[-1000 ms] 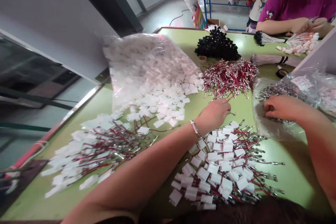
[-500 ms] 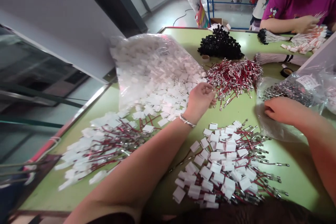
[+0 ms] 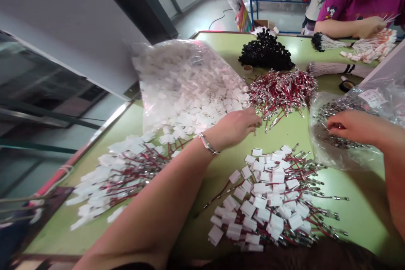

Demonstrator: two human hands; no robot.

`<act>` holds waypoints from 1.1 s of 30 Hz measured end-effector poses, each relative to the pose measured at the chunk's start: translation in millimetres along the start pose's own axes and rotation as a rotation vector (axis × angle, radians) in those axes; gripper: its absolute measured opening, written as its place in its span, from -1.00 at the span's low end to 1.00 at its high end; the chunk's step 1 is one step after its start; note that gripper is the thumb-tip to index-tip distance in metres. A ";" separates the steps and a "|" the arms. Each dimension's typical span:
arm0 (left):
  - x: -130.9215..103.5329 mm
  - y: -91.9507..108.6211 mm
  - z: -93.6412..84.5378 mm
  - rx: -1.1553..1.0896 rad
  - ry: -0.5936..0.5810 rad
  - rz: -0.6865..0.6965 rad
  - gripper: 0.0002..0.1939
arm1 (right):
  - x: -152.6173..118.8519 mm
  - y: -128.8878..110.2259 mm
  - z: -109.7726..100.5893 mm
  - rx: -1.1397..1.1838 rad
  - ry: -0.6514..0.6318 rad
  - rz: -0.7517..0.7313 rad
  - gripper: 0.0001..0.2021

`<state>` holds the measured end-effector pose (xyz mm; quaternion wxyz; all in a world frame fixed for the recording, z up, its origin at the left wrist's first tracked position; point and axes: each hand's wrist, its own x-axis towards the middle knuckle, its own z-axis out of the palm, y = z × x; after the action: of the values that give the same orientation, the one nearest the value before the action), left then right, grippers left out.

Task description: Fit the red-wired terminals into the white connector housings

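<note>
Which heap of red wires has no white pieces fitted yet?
The heap of bare red wires by the left hand; both nearer heaps carry white housings.

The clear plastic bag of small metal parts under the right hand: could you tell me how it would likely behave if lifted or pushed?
The clear plastic bag looks thin and crumpled, so it would probably sag rather than hold shape. Its mouth seems open where the right hand reaches in, so the loose metal parts might spill. Pushed, it would likely bunch rather than slide cleanly.
</note>
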<state>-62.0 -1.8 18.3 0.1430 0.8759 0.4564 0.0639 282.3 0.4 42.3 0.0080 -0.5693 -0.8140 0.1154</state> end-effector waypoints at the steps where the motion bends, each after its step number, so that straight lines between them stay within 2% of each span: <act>1: 1.3 -0.6 1.1 -0.002 -0.038 0.045 -0.71 | -1.7 -1.4 -3.1 -0.008 -0.136 -0.030 -0.99; 3: 4.1 -2.6 5.0 -0.008 -0.055 0.081 -0.70 | -3.6 -7.3 -5.7 -0.047 -0.347 -0.070 -0.94; 7: 6.5 -9.6 13.0 -0.030 -0.051 0.156 -0.70 | 1.6 -18.4 0.3 -0.182 -0.406 -0.043 -0.95; 12: 6.3 -11.7 16.3 -0.004 -0.043 0.147 -0.72 | 12.8 -12.3 9.1 -0.172 -0.326 -0.039 -0.88; 16: 8.7 -4.9 19.4 0.077 -0.045 0.107 -0.77 | 14.5 -13.2 12.9 -0.320 -0.219 0.022 -0.85; 18: 9.7 -0.8 20.8 0.124 -0.018 0.072 -0.79 | 12.5 -15.9 12.9 -0.379 -0.180 0.024 -0.85; 20: 10.2 2.8 20.9 0.116 0.059 0.022 -0.81 | 10.1 -15.3 11.3 -0.398 -0.148 0.000 -0.82; 26: 13.7 10.6 19.9 -0.296 0.505 0.049 -0.90 | 10.1 0.0 12.7 -0.228 -0.183 -0.136 -0.88; 30: 19.8 5.8 25.6 -0.841 0.672 -0.107 -0.98 | 13.9 -4.5 21.3 -0.255 -0.119 -0.161 -0.88; 33: 24.9 -6.0 27.1 -1.272 0.815 -0.250 -0.92 | 15.8 -11.0 20.6 -0.279 -0.088 -0.121 -0.85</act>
<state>-45.7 16.6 -9.7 0.4462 0.4738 0.4442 0.6157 263.6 7.8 22.5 -0.0997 -0.5091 -0.8546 0.0253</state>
